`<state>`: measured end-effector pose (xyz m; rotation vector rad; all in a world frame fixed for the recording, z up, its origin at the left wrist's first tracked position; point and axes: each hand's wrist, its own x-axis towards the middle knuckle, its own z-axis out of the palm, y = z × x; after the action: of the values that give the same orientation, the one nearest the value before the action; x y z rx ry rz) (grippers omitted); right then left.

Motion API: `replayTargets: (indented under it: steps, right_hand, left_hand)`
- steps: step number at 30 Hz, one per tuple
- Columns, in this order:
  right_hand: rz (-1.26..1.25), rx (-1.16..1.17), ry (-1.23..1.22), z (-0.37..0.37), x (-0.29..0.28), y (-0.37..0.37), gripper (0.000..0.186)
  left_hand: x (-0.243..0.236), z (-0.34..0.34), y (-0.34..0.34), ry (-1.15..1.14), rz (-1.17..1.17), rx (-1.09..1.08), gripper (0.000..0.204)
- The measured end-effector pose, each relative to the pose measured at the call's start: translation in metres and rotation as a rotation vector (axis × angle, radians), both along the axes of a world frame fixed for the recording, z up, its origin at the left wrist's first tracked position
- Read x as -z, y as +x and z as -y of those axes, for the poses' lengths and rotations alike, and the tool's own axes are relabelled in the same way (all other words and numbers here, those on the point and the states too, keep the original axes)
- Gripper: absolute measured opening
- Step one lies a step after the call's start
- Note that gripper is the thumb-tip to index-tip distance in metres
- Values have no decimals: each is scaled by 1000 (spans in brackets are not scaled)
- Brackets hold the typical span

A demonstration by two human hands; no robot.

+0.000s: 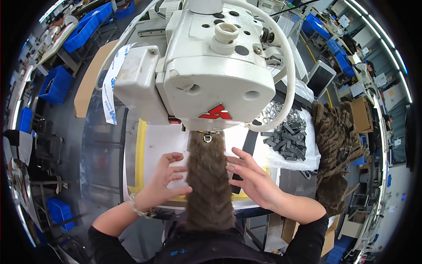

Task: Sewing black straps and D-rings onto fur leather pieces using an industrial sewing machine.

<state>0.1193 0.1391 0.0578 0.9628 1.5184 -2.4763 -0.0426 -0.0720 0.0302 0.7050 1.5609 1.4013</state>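
Brown fur strip [209,185] lies at the machine head [215,83], with no firm grip on it

At the far left, a blue bin [55,85] stands on the floor, well apart from the worktable. Nearer in, a yellow band [140,154] runs along the left of the white work surface. Beside it is the left hand [169,178], fingers loosely spread and nothing in its grasp; the thumb tip comes right up to the strip's left edge, though I cannot tell whether it touches.

The strip lies in the middle, its far end just under the machine head with a metal D-ring [207,138] on top, its near end reaching past the table edge toward the person. The right hand [252,176] is at the other edge, fingers apart and gripping nothing, contact again unclear.

The step in hand looks like lining the strip up at the head; the next move would call for light, even guidance from both sides. Further right are a heap of short dark pieces [290,141], metal rings [277,113] and a brown fur pile [336,141]
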Motion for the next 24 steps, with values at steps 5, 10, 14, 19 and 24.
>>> replayTargets:
  steps: [5, 10, 14, 19, 24]
  right_hand:
    - [86, 41, -243, 2, -3, -5, 56]
    - [-27, -209, -65, 11, 26, 1, 57]
    - [-233, -191, 338, 16, 18, 1, 35]
    - [-231, -148, 284, 23, 11, 1, 14]
    - [-192, -151, 239, 18, 17, 4, 11]
  left_hand:
    - [0, -2, 4, -70, 472, -17, 72]
    - [8, -9, 12, -37, 274, 287, 73]
    - [2, -10, 15, 25, -172, 510, 74]
    - [-16, -19, 17, 72, -199, 237, 85]
    - [-15, -26, 11, 132, 7, 139, 77]
